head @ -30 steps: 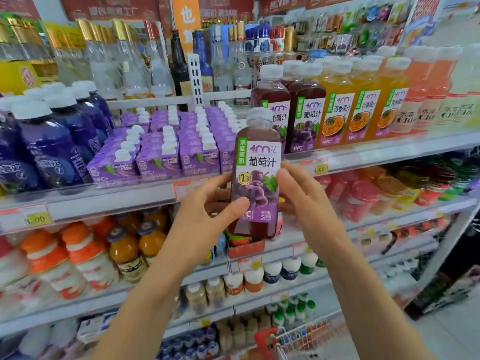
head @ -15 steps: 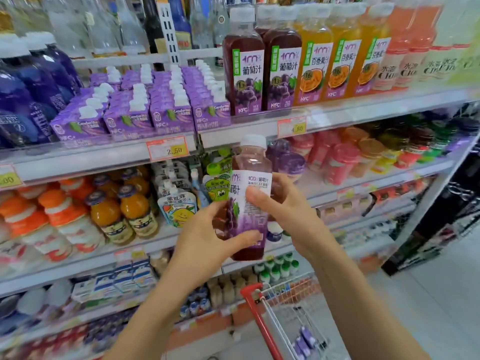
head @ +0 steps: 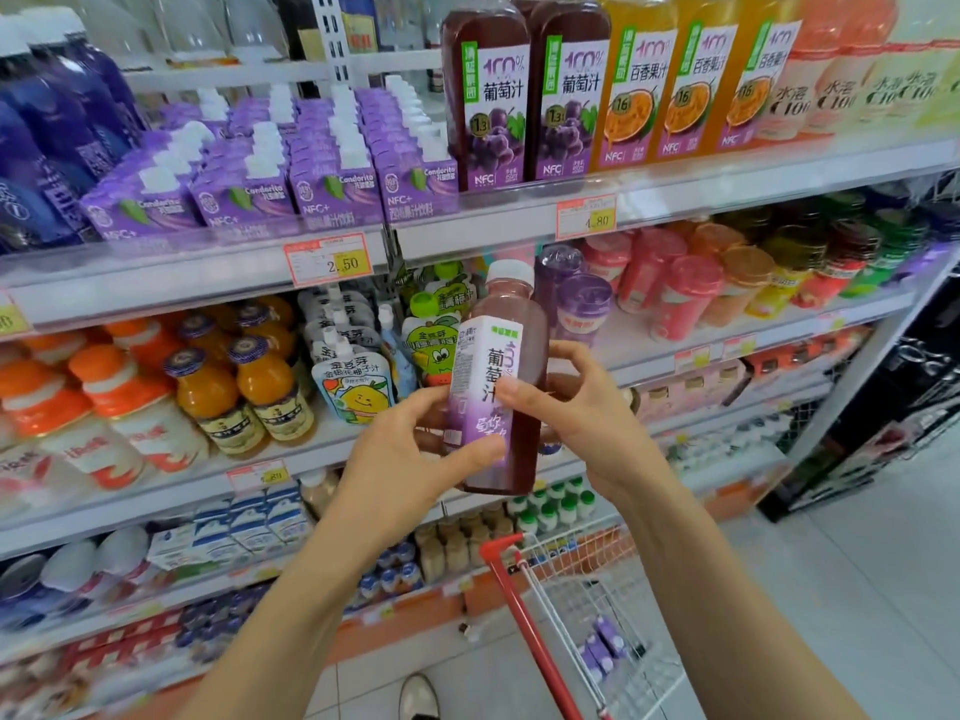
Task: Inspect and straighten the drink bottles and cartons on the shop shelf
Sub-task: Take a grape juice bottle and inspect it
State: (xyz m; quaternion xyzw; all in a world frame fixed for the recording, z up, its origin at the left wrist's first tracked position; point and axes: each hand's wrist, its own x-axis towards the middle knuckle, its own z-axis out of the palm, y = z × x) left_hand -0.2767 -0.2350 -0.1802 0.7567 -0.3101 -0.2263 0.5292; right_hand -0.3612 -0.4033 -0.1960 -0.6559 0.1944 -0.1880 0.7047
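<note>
The bottle (head: 488, 356) sits at dead centre, upright with a slight lean, in front of the second shelf down. A second ago it was up at 12 o'clock, level with the top shelf (head: 675, 194) and showing its full grape label. It has since come down and been turned, so the label's edge and the small print now face the person. The left hand (head: 410, 465) has its thumb and fingers clamped round the lower half. The right hand (head: 576, 407) has its fingers curled round the right side, one fingertip on the label.

This looks like the inspection step, probably a check of the printed details, though the print is too blurred to be sure. The two matching bottles (head: 524, 96) stand at 12 to 1 o'clock, labels forward, with the cartons (head: 322, 184) at 11. The held one still has to go back beside them, front outward. A trolley (head: 571, 589) waits at 5 o'clock.
</note>
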